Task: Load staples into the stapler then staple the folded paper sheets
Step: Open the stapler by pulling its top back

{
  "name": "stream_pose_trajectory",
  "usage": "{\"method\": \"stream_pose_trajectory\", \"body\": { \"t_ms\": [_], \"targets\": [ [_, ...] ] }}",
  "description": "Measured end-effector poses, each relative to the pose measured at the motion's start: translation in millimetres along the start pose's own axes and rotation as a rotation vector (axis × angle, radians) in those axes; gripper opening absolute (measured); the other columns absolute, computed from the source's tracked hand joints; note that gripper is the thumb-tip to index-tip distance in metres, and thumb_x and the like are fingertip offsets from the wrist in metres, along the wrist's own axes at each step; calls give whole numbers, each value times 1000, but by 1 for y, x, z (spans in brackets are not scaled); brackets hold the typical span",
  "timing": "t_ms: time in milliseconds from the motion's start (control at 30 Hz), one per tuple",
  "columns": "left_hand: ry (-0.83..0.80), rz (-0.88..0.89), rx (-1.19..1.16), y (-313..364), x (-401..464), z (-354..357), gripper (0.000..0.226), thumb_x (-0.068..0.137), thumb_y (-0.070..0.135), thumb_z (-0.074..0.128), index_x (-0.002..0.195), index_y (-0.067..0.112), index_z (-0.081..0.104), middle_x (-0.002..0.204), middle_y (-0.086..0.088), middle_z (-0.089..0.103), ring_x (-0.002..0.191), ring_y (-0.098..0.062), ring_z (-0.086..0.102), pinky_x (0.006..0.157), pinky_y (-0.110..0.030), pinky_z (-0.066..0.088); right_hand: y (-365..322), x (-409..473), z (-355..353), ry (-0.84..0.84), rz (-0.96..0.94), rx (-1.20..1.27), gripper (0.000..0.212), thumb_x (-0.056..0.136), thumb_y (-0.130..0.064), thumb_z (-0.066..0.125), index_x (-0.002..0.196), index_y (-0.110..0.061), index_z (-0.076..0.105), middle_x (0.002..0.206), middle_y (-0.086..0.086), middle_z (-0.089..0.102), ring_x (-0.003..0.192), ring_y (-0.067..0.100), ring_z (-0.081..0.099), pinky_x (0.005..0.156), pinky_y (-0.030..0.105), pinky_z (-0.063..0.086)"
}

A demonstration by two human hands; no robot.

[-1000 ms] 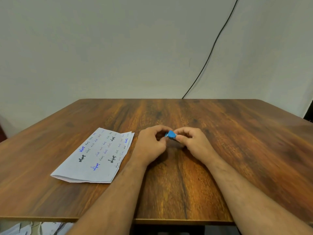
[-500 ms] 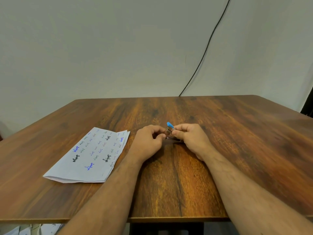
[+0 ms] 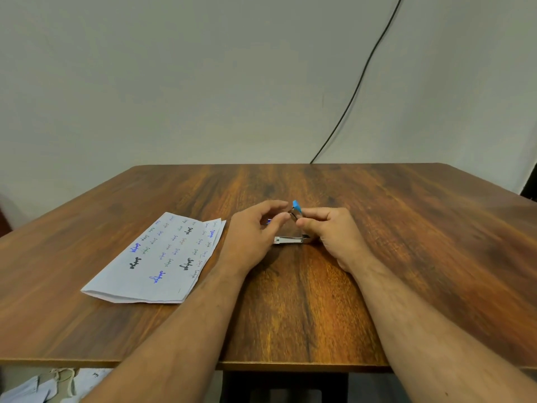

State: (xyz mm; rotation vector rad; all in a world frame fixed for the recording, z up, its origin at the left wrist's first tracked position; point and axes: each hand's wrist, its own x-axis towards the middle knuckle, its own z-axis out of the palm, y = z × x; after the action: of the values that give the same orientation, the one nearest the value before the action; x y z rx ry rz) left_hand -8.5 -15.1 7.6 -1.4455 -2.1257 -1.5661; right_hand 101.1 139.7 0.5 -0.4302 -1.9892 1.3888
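Observation:
A small stapler (image 3: 290, 240) lies mid-table with its metal base flat on the wood and its blue-capped top arm (image 3: 296, 205) swung upward. My right hand (image 3: 331, 231) pinches that raised arm between thumb and fingers. My left hand (image 3: 250, 237) rests just left of the stapler, its fingers loosely spread, with the index tip close to the blue cap. A small blue-and-white item (image 3: 268, 221) peeks out behind its fingers; I cannot make out what it is. No staples are visible. The folded paper sheets (image 3: 157, 257), covered in handwriting, lie flat to the left of my left hand.
The brown wooden table (image 3: 406, 257) stretches to a plain wall. A black cable (image 3: 363, 82) runs down the wall to the table's far edge. Pale cloth or papers (image 3: 43, 385) lie on the floor under the near left edge.
The stapler went from shut between both hands to hinged open. My right hand raised its top arm, the base now shows on the table, and my left hand's fingers loosened.

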Motion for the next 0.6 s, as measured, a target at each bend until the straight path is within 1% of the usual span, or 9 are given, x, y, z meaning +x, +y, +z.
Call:
{"method": "stream_pose_trajectory", "body": {
  "t_ms": [67, 167, 267, 300, 400, 467, 533, 600],
  "targets": [
    [-15, -8, -48, 0, 0, 0, 23, 94, 29, 69, 117, 30, 75, 102, 23, 74, 98, 8, 66, 80, -6, 48, -2, -2, 0, -37, -19, -39, 25, 84, -17, 78, 104, -31, 81, 104, -9, 80, 105, 11, 72, 101, 43, 53],
    [-49, -42, -81, -3, 3, 0, 25, 92, 27, 72, 116, 29, 76, 102, 17, 77, 95, 5, 69, 81, -7, 50, -5, -3, 0, -60, -35, -71, 25, 84, -15, 79, 102, -32, 80, 103, -11, 80, 100, 4, 72, 96, 31, 52],
    [-66, -73, -98, -6, 4, -1, 26, 92, 24, 73, 117, 29, 76, 103, 16, 77, 95, 4, 70, 81, -10, 52, -6, -4, 0, -64, -50, -98, 25, 85, -15, 78, 105, -31, 79, 97, -17, 78, 94, -5, 71, 83, 12, 50],
    [-62, -81, -98, -6, 4, 0, 25, 92, 24, 72, 116, 29, 76, 103, 16, 77, 95, 4, 70, 81, -11, 53, -6, -4, 0, -60, -54, -99, 25, 86, -15, 77, 105, -30, 79, 95, -19, 77, 92, -7, 70, 78, 9, 49],
    [-45, -115, -56, -7, 4, 2, 18, 91, 27, 71, 107, 29, 79, 98, 16, 77, 92, 0, 70, 78, -16, 52, -6, -5, 2, -46, -75, -113, 25, 86, -12, 77, 106, -27, 78, 89, -25, 73, 88, -12, 69, 73, 2, 47],
    [-36, -141, -36, -7, 4, 3, 14, 89, 29, 71, 100, 30, 80, 92, 17, 76, 89, 2, 69, 72, -13, 47, -7, -5, 3, -42, -90, -146, 26, 85, -12, 78, 108, -25, 78, 90, -26, 72, 88, -15, 67, 73, 0, 45],
    [-37, -169, -26, -6, 5, 3, 11, 87, 32, 71, 95, 32, 78, 85, 16, 76, 82, 5, 68, 62, -5, 43, -7, -6, 4, -42, -100, -183, 26, 85, -13, 79, 109, -24, 78, 89, -26, 72, 89, -17, 66, 75, 0, 43],
    [-44, -176, 0, -4, 5, 3, 10, 83, 35, 68, 91, 34, 75, 74, 15, 75, 74, 6, 67, 54, -5, 42, -6, -6, 4, -35, -117, -208, 26, 83, -13, 80, 107, -24, 79, 81, -31, 70, 88, -18, 65, 77, 0, 42]
  ]
}}
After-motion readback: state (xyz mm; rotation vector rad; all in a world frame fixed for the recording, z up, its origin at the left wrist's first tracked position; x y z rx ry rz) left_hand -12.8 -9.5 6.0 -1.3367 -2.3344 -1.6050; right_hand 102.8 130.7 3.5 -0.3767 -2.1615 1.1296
